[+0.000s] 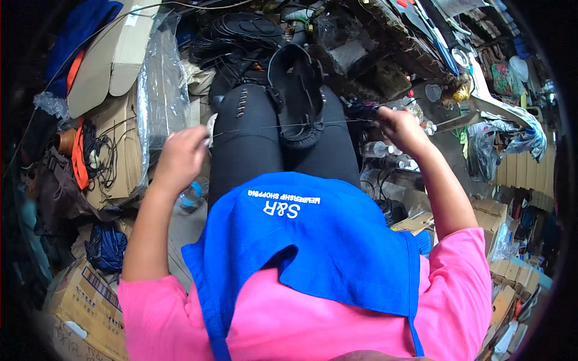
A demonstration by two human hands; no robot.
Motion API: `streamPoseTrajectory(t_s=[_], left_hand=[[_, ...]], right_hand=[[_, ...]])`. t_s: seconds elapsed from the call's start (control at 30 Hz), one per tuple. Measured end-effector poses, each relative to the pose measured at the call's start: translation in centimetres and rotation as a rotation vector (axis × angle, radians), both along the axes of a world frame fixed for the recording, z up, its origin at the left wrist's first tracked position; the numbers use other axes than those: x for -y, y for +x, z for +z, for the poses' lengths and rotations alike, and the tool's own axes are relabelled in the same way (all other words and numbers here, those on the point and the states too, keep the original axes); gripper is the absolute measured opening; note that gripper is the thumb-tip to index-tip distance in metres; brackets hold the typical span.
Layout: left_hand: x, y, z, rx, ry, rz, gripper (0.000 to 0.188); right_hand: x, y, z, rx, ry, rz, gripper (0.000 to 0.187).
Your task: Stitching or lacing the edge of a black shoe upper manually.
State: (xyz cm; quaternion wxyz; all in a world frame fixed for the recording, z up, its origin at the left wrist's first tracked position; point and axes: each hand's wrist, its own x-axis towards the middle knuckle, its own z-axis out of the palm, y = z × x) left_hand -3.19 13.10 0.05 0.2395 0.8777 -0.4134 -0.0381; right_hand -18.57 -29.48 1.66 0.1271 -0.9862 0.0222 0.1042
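A thin, light thread (271, 126) is stretched across my lap, running between my two hands. My left hand (183, 157) is closed on one end, out past my left thigh. A small white thing (211, 126) shows just by its fingertips; I cannot make out what it is. Beyond my right knee, my right hand (402, 131) pinches the thread's other end. Between my thighs rests a black shoe (295, 99), its opening facing up and its rounded end toward me. The thread passes over that near end; whether it is fastened to the shoe cannot be seen.
A blue apron (313, 210) covers my lap. Cardboard (117, 150) and clear plastic sheeting (162, 84) lie to the left. Black cords (241, 33) are heaped beyond my knees. Plastic bottles (378, 149) stand close by my right thigh, and cardboard boxes (490, 219) are stacked farther right.
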Motion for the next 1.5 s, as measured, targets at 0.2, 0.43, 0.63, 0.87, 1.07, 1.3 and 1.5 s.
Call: streamPoseTrajectory(t_s=[0.2,0.43,0.63,0.87,1.07,1.3,1.5], left_hand=[[2.5,0.6,3.8,-0.856,-0.898,0.138,0.007],[4.7,-0.5,1.1,-1.438,-1.281,-0.099,0.013],[-12.3,3.2,1.3,-0.820,-1.233,0.333,0.010],[1.2,1.5,2.5,-0.461,-0.525,0.413,0.023],[13.5,0.2,1.3,-0.225,-0.340,-0.316,0.030],[15.9,1.9,0.2,-0.308,-0.119,-0.416,0.019],[16.2,2.4,-1.8,-0.609,-0.193,-0.426,0.017]], right_hand=[[-1.7,2.6,-0.2,0.257,1.593,-0.452,0.023],[-2.7,4.0,-1.5,0.148,2.155,-0.273,0.024],[9.8,-5.4,-1.4,0.803,1.201,-1.022,0.026],[0.8,-0.7,-0.5,0.170,0.646,-0.456,0.028],[-6.8,5.6,0.3,0.226,0.499,0.097,0.018],[-5.9,6.3,0.0,0.291,0.294,0.301,0.016],[-6.4,5.6,-1.8,0.140,0.628,0.160,0.014]])
